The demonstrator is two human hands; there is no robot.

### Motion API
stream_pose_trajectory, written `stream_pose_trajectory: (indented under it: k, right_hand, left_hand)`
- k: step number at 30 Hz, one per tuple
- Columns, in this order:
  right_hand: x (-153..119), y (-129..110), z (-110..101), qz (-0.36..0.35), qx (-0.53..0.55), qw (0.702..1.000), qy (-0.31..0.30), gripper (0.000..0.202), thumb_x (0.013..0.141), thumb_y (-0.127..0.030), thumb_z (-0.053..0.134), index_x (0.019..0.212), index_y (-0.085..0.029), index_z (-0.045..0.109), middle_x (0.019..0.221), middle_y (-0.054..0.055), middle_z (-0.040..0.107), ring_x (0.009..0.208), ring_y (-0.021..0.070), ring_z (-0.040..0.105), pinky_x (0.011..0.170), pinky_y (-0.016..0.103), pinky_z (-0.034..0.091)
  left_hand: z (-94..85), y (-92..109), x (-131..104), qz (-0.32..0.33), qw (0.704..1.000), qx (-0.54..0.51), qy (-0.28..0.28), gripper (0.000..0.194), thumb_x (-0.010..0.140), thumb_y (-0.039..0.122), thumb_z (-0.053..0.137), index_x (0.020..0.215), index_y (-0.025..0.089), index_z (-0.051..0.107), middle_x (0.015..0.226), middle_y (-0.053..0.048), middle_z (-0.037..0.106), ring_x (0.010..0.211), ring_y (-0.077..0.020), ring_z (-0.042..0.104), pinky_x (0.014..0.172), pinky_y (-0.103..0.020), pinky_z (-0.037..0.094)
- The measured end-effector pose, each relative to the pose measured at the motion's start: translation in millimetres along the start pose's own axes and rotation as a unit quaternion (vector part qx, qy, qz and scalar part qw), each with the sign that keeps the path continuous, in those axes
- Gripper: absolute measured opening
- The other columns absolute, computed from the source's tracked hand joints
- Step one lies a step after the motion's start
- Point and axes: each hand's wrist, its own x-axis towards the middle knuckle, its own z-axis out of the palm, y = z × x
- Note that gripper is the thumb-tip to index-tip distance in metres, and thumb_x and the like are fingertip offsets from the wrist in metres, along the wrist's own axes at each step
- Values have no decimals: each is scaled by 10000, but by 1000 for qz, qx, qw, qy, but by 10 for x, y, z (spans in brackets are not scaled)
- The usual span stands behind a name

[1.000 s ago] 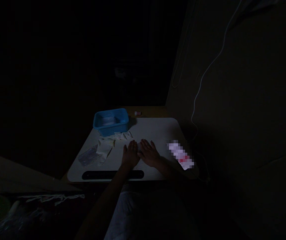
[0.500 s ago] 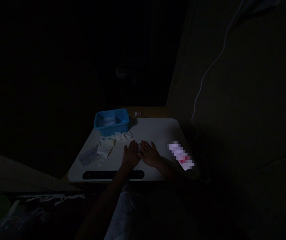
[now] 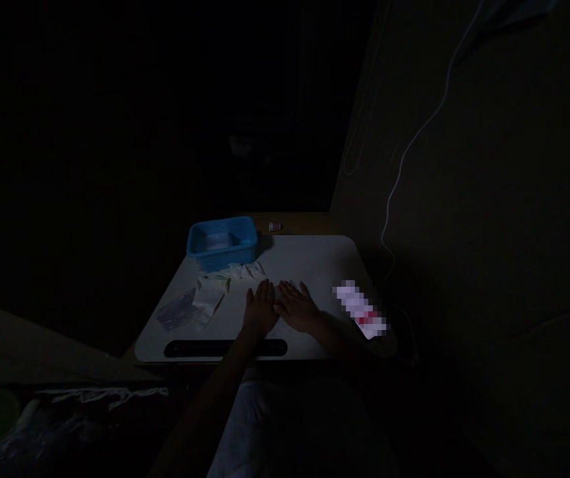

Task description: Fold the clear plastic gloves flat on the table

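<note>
Head view: left hand (image 3: 261,312) and right hand (image 3: 298,311) palm-down, fingers straight, clasping nothing visible; small pale piece (image 3: 277,292) shows between them on white laptop table (image 3: 309,255), nature unclear; uneven pressure in poor light could crease or skew it

a white cable (image 3: 389,200) hangs along the wall (image 3: 474,219); a small container (image 3: 275,227) lies sideways

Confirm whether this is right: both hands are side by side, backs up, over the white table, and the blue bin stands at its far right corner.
Wrong corner: the head view shows the blue bin at the far left corner of the white table. The left hand and right hand are side by side, backs up.
</note>
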Motion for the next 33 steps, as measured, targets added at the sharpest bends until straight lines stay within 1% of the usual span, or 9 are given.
stream_pose_trajectory:
  k: [4, 10, 15, 18, 24, 30, 33]
  right_hand:
    - [-2, -3, -8, 2, 0, 1000, -5, 528, 920, -433, 213, 1337, -140, 354, 1405, 107, 344, 1306, 221, 292, 1063, 478, 138]
    - [-35, -10, -74, -3, -12, 1000, 10, 557, 920, -437, 211, 1356, -105, 311, 1440, 112, 267, 1345, 218, 191, 1073, 441, 137]
    - [-19, -12, -65, -9, -6, 1000, -5, 522, 924, -413, 215, 1340, -127, 348, 1407, 112, 338, 1318, 215, 267, 1066, 458, 144]
    - [-6, -7, -27, -3, 1, 1000, -2, 520, 922, -416, 217, 1338, -136, 353, 1403, 111, 345, 1309, 218, 286, 1061, 468, 148]
    - [-11, -6, -19, -4, 2, 1000, -1, 525, 923, -426, 206, 1337, -139, 353, 1405, 104, 345, 1311, 210, 281, 1056, 466, 165]
    - [-23, -8, -41, 0, -10, 1000, 11, 542, 919, -438, 222, 1345, -123, 333, 1428, 107, 298, 1335, 214, 223, 1065, 449, 154]
    - [-18, -4, -21, -7, -10, 1000, 2, 532, 923, -431, 208, 1339, -130, 344, 1417, 106, 320, 1328, 212, 244, 1063, 463, 153]
  left_hand:
    - [-16, 3, 1, -4, 1000, -2, -7, 563, 860, 300, 244, 1369, 60, 261, 1450, -145, 228, 1342, -247, 195, 1051, -496, 190]
    - [-16, 12, 0, -10, 1000, -6, -1, 548, 870, 302, 222, 1367, 80, 278, 1449, -140, 232, 1343, -237, 196, 1053, -486, 190]
    - [-16, 10, 5, -8, 1000, -5, -6, 555, 855, 295, 247, 1369, 86, 276, 1447, -141, 239, 1344, -241, 189, 1050, -495, 190]
    - [-11, 5, 6, -7, 1000, -6, -12, 566, 852, 299, 252, 1371, 74, 265, 1450, -143, 229, 1345, -242, 188, 1053, -492, 186]
    - [22, 0, 6, -4, 1000, 1, 4, 557, 858, 300, 238, 1367, 78, 278, 1448, -140, 238, 1340, -243, 201, 1048, -493, 196]
    - [-20, 14, -6, -8, 1000, -5, 2, 560, 856, 301, 239, 1362, 64, 284, 1447, -146, 233, 1341, -241, 201, 1048, -490, 198]
    - [-24, 11, -6, -5, 1000, -4, -5, 564, 851, 295, 250, 1364, 64, 280, 1447, -146, 232, 1344, -243, 192, 1049, -491, 194]
